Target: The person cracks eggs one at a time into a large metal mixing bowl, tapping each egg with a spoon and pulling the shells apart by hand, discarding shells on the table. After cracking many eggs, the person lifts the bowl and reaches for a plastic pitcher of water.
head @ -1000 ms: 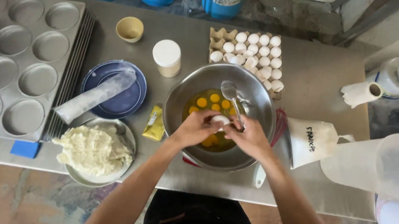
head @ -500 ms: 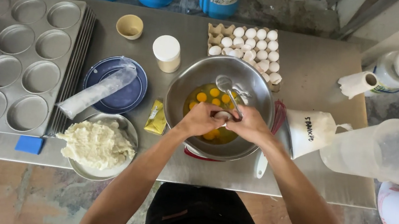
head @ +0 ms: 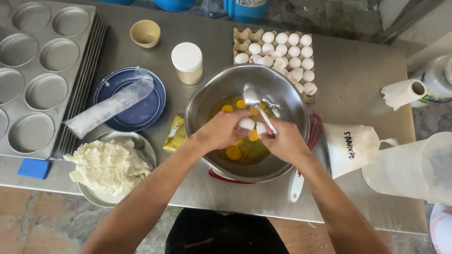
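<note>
A large steel mixing bowl (head: 207,96) stands at the middle of the metal table and holds several egg yolks (head: 233,152) and a metal spoon (head: 253,97). Both my hands meet over the bowl. My left hand (head: 221,130) and my right hand (head: 285,142) grip a white egg (head: 251,125) between them, fingers pressed on its shell above the yolks. A cardboard tray of white eggs (head: 279,53) lies just behind the bowl.
A muffin tray (head: 14,71) fills the left. Near it lie a blue plate with a plastic bag (head: 127,99), a bowl of white dough (head: 111,165), a small cup (head: 145,33) and a white-lidded jar (head: 187,63). Right: a white jug (head: 354,149), clear pitcher (head: 431,167), paper roll (head: 403,93).
My hands have stayed together over the bowl, working the egg. The view has drifted slightly, and the hands sit a little lower over the yolks.
</note>
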